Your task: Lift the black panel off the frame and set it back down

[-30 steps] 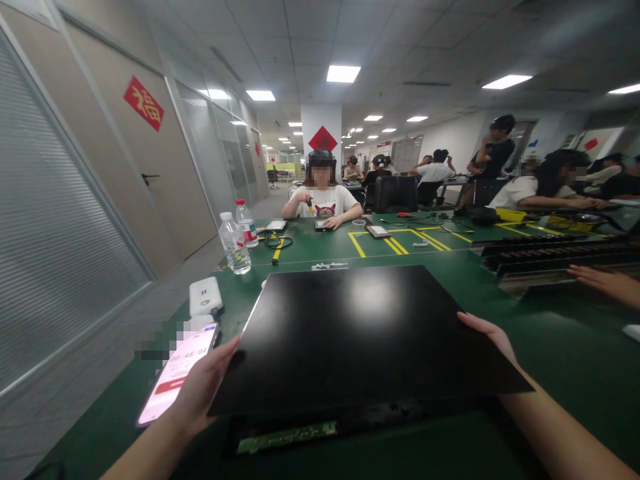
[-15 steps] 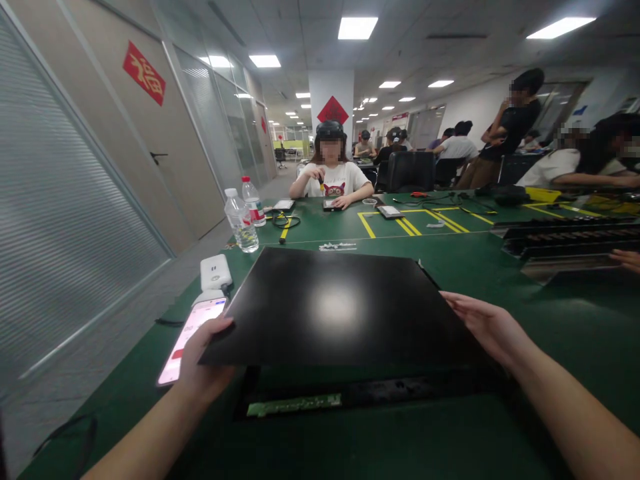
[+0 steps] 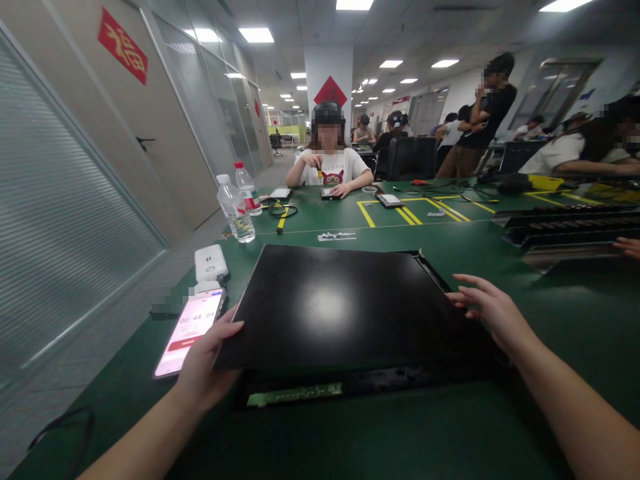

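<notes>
On the left of the table [image 3: 350, 447], a lit phone [image 3: 193, 330] lies next to a white box [image 3: 210, 263], with a bottle [image 3: 236, 213] farther off. The left hand [image 3: 209, 357] grips the near left part of a black panel [image 3: 325, 307], thumb on top and fingers beneath. The panel sits in the middle over a black frame [image 3: 390, 380], its near left corner raised; a green circuit strip [image 3: 295, 395] shows along the frame's near side. To the right, the right hand [image 3: 493, 313] is loosely open with spread fingers and grips nothing; its fingertips are at the panel's right edge, but I cannot tell whether they touch. On the far right are dark metal strips [image 3: 565, 223] and a co-worker's hand [image 3: 627, 248].

The step in hand looks like settling the panel's position over the frame. The next move seems to call for steady support at the left edge and a check that the right edges line up.

Compared with a second ago, the left hand keeps its hold, the panel is lower, and more of the frame shows at the far right corner. The right hand, which had hold of the right edge then, has loosened.
</notes>
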`<act>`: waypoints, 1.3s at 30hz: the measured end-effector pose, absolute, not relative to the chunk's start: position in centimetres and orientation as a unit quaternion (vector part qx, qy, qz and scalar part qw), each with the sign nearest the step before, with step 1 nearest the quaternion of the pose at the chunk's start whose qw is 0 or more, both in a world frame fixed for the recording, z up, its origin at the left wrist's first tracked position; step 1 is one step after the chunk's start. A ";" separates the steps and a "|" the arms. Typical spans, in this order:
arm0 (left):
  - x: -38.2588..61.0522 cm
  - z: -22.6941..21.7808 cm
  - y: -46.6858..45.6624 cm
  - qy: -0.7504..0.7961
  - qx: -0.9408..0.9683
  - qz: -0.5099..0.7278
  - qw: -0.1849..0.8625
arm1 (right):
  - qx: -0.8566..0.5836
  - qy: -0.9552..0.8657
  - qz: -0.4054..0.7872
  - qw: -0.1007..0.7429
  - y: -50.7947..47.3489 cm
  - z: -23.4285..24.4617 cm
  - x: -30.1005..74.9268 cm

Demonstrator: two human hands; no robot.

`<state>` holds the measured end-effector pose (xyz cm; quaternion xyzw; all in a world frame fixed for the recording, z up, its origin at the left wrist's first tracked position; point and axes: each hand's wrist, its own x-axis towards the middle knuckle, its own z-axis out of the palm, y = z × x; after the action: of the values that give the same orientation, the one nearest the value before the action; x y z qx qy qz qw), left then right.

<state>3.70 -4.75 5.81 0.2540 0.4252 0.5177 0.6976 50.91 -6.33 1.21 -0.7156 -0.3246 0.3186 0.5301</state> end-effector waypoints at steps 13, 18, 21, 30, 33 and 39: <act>3.8 4.2 -4.6 0.466 0.289 0.495 0.674 | -0.744 -0.363 0.247 0.504 -6.3 0.2 51.7; 4.1 3.9 -4.5 0.465 0.306 0.490 0.671 | -0.755 -0.358 0.247 0.491 -6.4 0.6 51.7; 4.3 4.1 -4.6 0.469 0.306 0.482 0.674 | -0.762 -0.368 0.238 0.477 -6.4 0.6 52.0; 4.8 4.4 -4.5 0.488 0.303 0.474 0.668 | -0.769 -0.402 0.199 0.454 -6.4 0.7 51.9; 5.0 4.6 -4.6 0.494 0.304 0.471 0.665 | -0.772 -0.413 0.193 0.443 -6.4 0.7 52.0; 5.3 4.9 -4.9 0.508 0.311 0.459 0.659 | -0.778 -0.429 0.162 0.430 -6.3 0.1 52.2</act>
<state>5.31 -4.89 4.93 0.3105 0.5082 0.4591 0.6592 52.20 -6.28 0.10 -0.7779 -0.4287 0.1625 0.4299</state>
